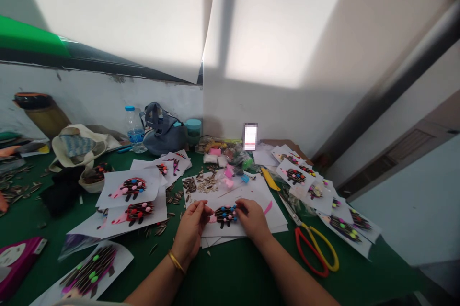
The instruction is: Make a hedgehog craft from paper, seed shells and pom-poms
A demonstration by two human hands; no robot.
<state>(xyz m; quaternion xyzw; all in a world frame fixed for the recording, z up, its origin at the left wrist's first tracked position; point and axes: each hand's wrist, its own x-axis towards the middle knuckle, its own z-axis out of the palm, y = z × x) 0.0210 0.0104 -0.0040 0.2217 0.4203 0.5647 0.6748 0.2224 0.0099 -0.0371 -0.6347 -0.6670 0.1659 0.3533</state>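
A hedgehog figure (225,216) of dark seeds with blue and pink dots lies on white paper (276,220) in front of me. My left hand (194,224) is at its pink head end, thumb and fingers pinched together; whatever they hold is too small to make out. At the figure's right end, my right hand (251,217) has its fingertips together at the edge of the seeds, and anything between them is hidden. Behind the figure, sunflower seeds (203,184) are scattered on the paper, beside pink clay (228,181) and a blue clay lump (245,179).
Scissors (312,248) with red and yellow handles lie right, near a yellow cutter (270,179). Finished hedgehog sheets are piled left (108,196) and right (345,229). A water bottle (135,131), a blue-grey bag (163,133) and a phone-like bright rectangle (250,137) stand behind.
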